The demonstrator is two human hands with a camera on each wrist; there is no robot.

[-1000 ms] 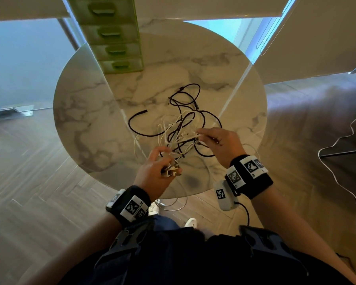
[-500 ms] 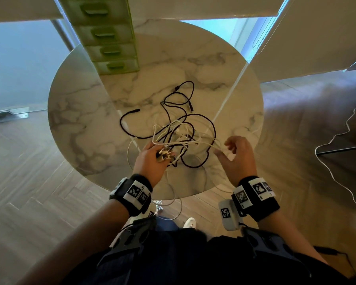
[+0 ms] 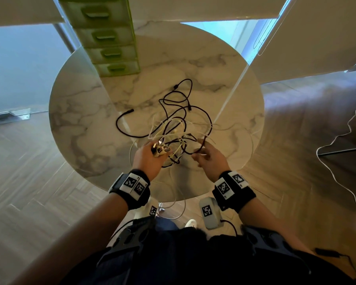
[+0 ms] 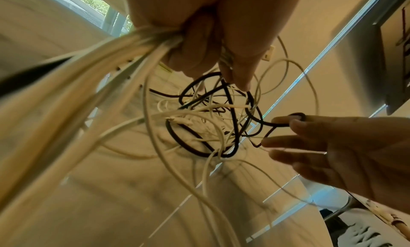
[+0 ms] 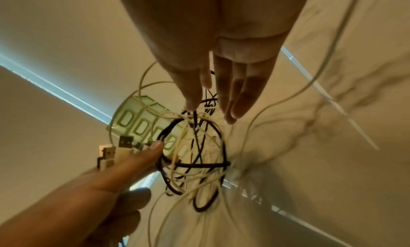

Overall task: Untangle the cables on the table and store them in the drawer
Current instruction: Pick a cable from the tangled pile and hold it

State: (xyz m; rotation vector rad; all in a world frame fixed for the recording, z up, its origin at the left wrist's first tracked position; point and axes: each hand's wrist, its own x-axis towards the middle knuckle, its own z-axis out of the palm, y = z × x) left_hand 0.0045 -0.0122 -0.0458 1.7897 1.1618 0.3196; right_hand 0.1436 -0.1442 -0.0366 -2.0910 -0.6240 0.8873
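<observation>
Tangle of black and white cables lies on the round marble desk, its near part lifted by the hands. Compared with half a second ago, the right hand has come back from the side toward the knot; its fingers are straight and relaxed, and a black loop hangs over the fingertips. The left hand grips a bundle of plugs and white strands. Probably the untangling is only at its start. The green drawer unit stands at the far edge, all drawers closed, the content not visible
</observation>
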